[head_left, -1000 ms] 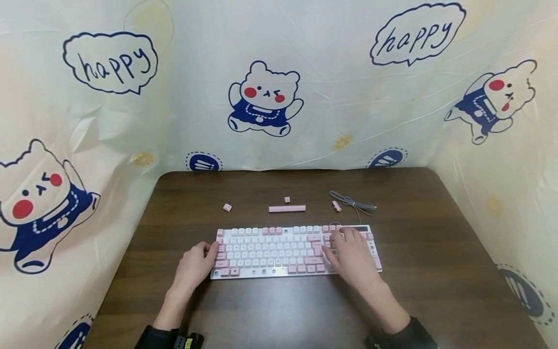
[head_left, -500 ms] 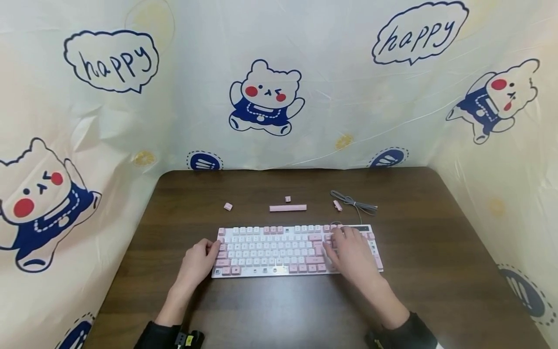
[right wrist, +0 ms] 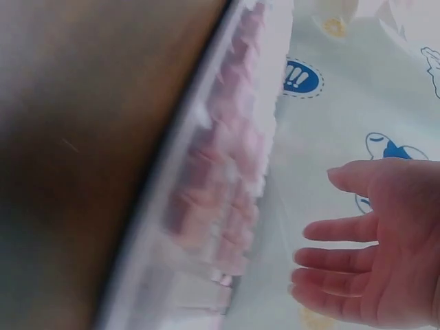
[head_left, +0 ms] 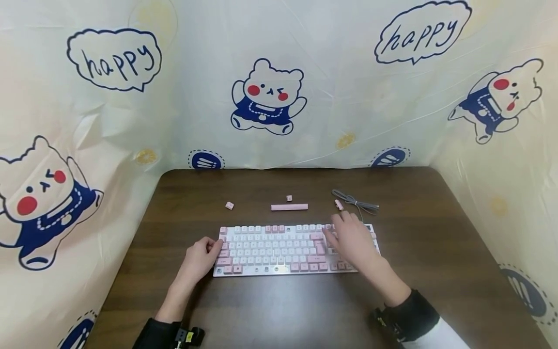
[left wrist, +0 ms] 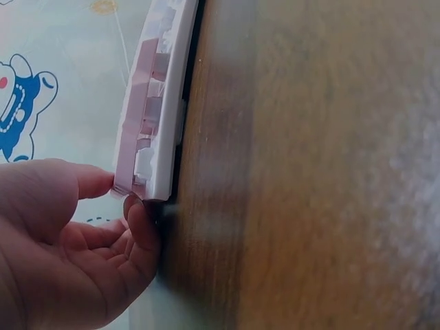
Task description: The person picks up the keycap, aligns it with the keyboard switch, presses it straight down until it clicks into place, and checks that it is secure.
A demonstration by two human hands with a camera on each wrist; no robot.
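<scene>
A white and pink keyboard (head_left: 270, 247) lies on the dark wooden table. My left hand (head_left: 198, 259) holds its left edge; in the left wrist view the thumb (left wrist: 95, 182) touches a pink keycap (left wrist: 134, 130) at the rim, with the index finger curled at the lower edge. Over the keyboard's right end hovers my right hand (head_left: 355, 240), hiding several keys there. Its fingers (right wrist: 337, 260) look fairly straight and apart, holding nothing, in the right wrist view. Just beyond its fingertips lies a small pink keycap (head_left: 338, 205) beside the bundled grey cable (head_left: 359, 201).
Behind the keyboard lie a long pink keycap (head_left: 289, 207), a small pale pink keycap (head_left: 289, 198), and another at the left (head_left: 229, 206). A cartoon-printed sheet (head_left: 174, 121) rises at the table's back and sides.
My right hand has lifted off the keyboard's right-hand keys and moved away from me, toward the cable and the small pink keycap. The left hand stays at the left edge.
</scene>
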